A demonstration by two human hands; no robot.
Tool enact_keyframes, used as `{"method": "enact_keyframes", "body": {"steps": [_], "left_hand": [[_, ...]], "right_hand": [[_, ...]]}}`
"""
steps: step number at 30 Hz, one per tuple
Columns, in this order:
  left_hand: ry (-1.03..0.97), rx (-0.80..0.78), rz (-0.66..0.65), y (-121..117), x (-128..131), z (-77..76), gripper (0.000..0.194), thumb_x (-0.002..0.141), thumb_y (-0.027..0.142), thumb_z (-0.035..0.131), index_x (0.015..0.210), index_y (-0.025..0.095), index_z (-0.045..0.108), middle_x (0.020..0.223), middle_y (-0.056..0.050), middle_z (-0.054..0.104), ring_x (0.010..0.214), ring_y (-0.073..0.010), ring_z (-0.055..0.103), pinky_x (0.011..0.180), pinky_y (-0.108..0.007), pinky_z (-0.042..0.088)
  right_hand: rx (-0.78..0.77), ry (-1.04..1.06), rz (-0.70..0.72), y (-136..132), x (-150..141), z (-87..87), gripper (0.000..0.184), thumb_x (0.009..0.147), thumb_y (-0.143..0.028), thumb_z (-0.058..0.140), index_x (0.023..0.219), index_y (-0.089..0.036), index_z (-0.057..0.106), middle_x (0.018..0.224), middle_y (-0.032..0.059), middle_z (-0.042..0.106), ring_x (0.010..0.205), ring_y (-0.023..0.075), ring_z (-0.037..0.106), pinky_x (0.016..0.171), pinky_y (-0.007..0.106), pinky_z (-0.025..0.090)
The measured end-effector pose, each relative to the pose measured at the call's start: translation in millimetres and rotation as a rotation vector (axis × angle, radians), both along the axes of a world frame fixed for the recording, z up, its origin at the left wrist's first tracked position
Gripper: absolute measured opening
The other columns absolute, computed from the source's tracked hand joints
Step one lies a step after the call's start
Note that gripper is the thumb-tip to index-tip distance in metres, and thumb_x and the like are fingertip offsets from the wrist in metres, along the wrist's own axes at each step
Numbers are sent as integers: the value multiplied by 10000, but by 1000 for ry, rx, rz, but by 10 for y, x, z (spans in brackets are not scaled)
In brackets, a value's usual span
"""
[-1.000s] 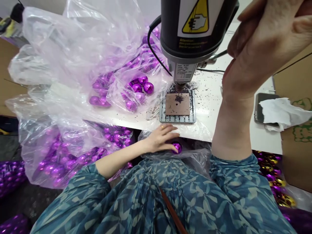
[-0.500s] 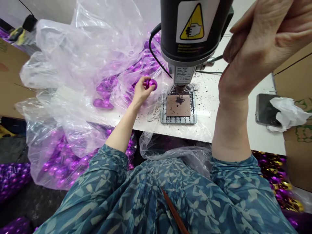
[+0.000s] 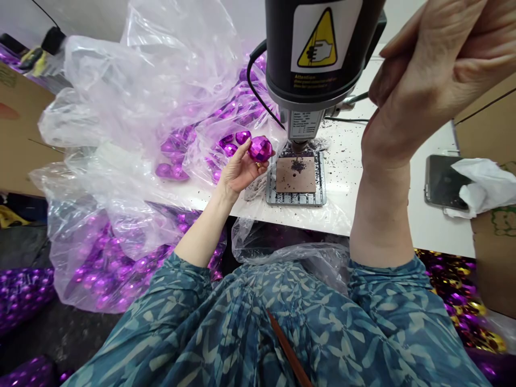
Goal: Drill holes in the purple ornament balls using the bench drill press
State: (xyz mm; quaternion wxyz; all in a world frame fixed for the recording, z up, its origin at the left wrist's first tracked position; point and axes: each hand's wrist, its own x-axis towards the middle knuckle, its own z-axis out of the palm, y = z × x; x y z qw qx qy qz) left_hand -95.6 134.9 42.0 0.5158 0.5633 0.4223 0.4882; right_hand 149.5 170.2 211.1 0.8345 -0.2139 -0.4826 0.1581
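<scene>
I can read "Attention" on the black drill (image 3: 278, 59), under a yellow triangle (image 3: 318, 40) showing a hand; the finer print there, and on the small plate (image 3: 304, 124) up and right of my left fingers, is too tiny from my end. My left hand (image 3: 244, 174), palm up, pinches a purple ball (image 3: 260, 149) between thumb and fingers. It is round and shiny, with mirror-like facets. Right of those fingers lies a brown board (image 3: 286, 180) with dark crumbs (image 3: 298, 164); left of the thumb, more purple balls (image 3: 230, 149). My right hand's (image 3: 447, 75) fingers bend at the lever (image 3: 358, 98); their grip I cannot tell.
</scene>
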Motion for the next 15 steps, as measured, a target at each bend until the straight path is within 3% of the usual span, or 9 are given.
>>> {"method": "enact_keyframes", "body": {"steps": [4, 7, 11, 15], "left_hand": [[-70, -92, -27, -64, 106, 9, 681, 1050, 838, 473, 1331, 278, 739, 1124, -125, 857, 943, -292, 818, 803, -461, 684], [-301, -289, -18, -145, 208, 102, 596, 1107, 675, 471, 1415, 222, 706, 1085, -127, 858, 843, -238, 794, 725, -353, 632], [-581, -538, -1, -259, 315, 265, 548, 1157, 496, 396, 1480, 147, 668, 938, -108, 831, 610, -152, 677, 586, -247, 511], [-646, -611, -21, -314, 350, 319, 537, 1175, 466, 363, 1474, 150, 679, 888, -97, 820, 508, -123, 591, 531, -239, 463]], "right_hand": [[-21, 10, 14, -50, 6, 13, 683, 622, -793, 679, 635, -114, 609, 477, -58, 504, 411, -31, 434, 534, 104, 488], [-96, -68, 32, -142, 51, 52, 662, 600, -788, 634, 645, -127, 617, 485, -67, 493, 437, -39, 488, 575, 84, 500], [-149, -167, 99, -221, 128, 70, 580, 678, -709, 616, 720, -134, 680, 532, -60, 505, 553, -31, 615, 654, 74, 514], [-65, -168, 149, -219, 136, 39, 544, 750, -675, 645, 747, -132, 670, 544, -72, 513, 549, -42, 606, 655, 62, 492]]}}
